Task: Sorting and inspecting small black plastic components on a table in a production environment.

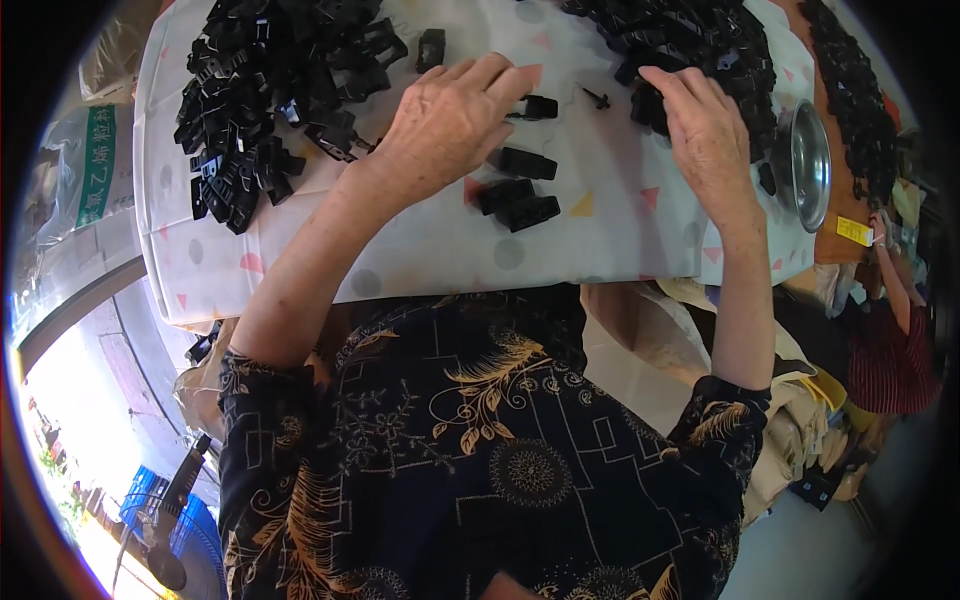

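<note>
My left hand (440, 118) is above the middle of the cloth-covered table. Its fingers are curled around one end of a small black plastic clip (541, 107). Nearer to me lie several similar clips (528, 163), set loosely in a column. My right hand (708, 140) reaches to the near-left edge of the right pile of black parts (715, 45). Its thumb is stretched out to the left, and the other fingers bend toward the pile, their tips partly hidden. A thin black pointed piece (597, 98) lies on the cloth between my hands.
A large heap of black clips (260, 75) covers the table's left side; a single clip (431, 50) lies beside it. At the right stands a round metal bowl (806, 165). More black parts (850, 90) line a brown surface beyond, where another person's hand (879, 230) shows.
</note>
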Motion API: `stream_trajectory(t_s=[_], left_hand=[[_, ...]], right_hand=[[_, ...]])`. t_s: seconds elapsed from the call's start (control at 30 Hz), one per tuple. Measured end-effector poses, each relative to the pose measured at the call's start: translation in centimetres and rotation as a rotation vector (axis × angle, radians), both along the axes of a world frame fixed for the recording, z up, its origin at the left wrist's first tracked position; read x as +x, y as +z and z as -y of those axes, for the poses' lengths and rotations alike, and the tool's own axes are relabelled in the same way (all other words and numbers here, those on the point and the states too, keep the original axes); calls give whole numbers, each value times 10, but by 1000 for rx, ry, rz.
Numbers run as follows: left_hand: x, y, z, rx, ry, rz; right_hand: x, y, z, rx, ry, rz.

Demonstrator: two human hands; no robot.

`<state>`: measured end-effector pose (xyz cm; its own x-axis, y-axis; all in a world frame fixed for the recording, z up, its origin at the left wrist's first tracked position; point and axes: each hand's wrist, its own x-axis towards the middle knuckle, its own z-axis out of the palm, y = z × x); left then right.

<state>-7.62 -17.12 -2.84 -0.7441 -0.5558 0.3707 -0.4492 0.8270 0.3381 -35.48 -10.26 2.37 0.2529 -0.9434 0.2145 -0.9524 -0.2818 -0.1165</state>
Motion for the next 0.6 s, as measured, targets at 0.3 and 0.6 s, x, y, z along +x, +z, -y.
stream_trajectory(t_s=[0.3,0.6], left_hand=[[4,-10,1,170,70,-14],[4,-10,-1,235,86,-64]], right_hand=[[3,5,9,173,161,-352],[28,-17,16,148,141,237]])
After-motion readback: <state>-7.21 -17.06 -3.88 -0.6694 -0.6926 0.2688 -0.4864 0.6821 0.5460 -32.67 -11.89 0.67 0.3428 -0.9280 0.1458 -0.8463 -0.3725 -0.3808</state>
